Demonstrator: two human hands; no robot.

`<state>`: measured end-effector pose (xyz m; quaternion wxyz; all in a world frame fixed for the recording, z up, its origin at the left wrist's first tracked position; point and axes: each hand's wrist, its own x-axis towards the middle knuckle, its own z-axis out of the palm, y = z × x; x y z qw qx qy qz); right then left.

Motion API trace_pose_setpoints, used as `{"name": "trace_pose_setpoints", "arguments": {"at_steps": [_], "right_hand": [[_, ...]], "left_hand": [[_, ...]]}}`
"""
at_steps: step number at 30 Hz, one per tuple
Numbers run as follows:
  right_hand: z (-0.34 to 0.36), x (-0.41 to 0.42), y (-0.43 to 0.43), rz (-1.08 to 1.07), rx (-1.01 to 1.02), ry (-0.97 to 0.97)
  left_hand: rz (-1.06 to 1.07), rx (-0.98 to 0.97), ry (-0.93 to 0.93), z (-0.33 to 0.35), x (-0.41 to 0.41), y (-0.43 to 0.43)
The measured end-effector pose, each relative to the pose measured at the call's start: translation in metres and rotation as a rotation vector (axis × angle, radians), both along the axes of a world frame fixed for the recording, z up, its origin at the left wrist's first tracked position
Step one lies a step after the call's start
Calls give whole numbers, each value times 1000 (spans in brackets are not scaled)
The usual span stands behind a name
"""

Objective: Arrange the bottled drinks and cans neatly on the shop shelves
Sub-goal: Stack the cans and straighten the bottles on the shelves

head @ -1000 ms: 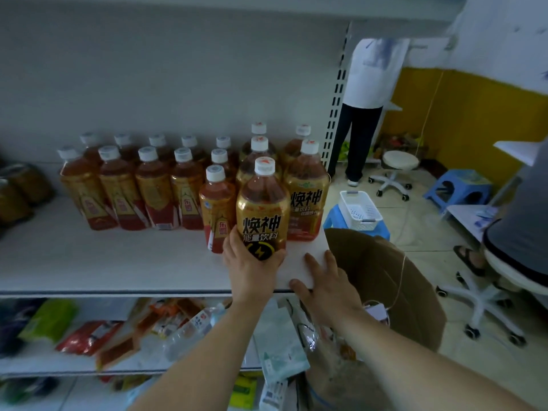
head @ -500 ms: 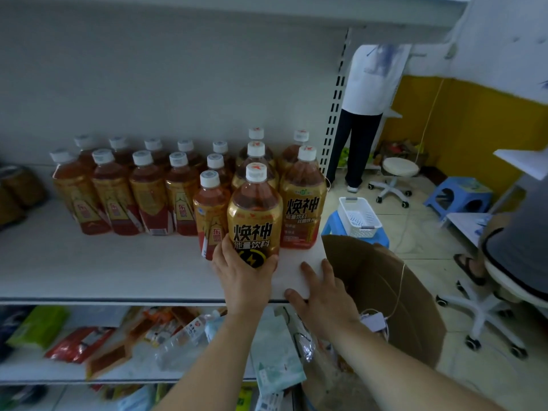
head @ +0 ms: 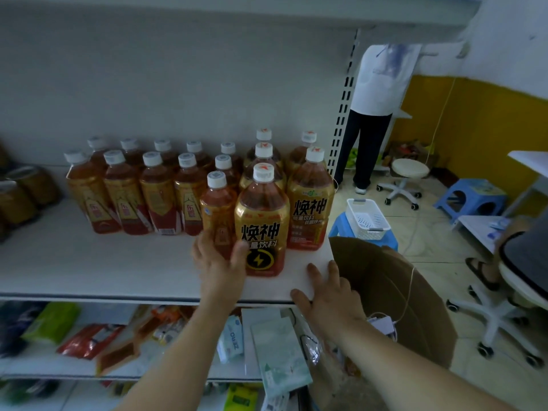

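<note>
On the white shelf (head: 89, 271) stand two rows of small amber tea bottles (head: 157, 194) with white caps. To their right are larger gold-labelled energy drink bottles (head: 310, 209). The front energy drink bottle (head: 262, 229) stands beside the front small tea bottle (head: 218, 209). My left hand (head: 219, 262) lies against the lower front of that small bottle, and its thumb touches the energy drink bottle's label. My right hand (head: 329, 295) rests flat on the shelf's front right corner and holds nothing.
A brown cardboard box (head: 394, 295) stands right of the shelf end. Packets and snacks fill the lower shelf (head: 89, 342). Dark jars (head: 20, 194) sit far left. A person (head: 376, 114) stands behind, near stools (head: 471, 197), a white basket (head: 367, 219) and office chairs.
My left hand has slid left from the front energy drink bottle onto the small tea bottle beside it. My right hand has stayed on the shelf corner.
</note>
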<state>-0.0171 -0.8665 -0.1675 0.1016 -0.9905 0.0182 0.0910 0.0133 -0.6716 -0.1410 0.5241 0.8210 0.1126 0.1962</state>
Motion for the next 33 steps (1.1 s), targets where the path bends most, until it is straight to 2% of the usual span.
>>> {"name": "trace_pose_setpoints", "arguments": {"at_steps": [2,4,7,15,20,25,30,33], "right_hand": [[5,8,6,-13,7,11],[5,13,13,-43,28,15],[-1,15,18,-40,-18,2],[-4,16,19,-42,-33,-23],[-2,14,17,-38,-7,-24],[-2,14,17,-41,11,-7],[0,15,17,-41,-17,-7],[10,17,16,-58,-5,73]], "left_hand": [[24,-152,-13,11,18,17],[-110,-257,31,19,35,29],[-249,-197,113,17,42,44],[-371,-169,97,20,44,53],[-237,-230,-15,12,31,41],[-194,79,22,-4,12,15],[-174,116,61,3,18,14],[-199,90,101,7,19,25]]}}
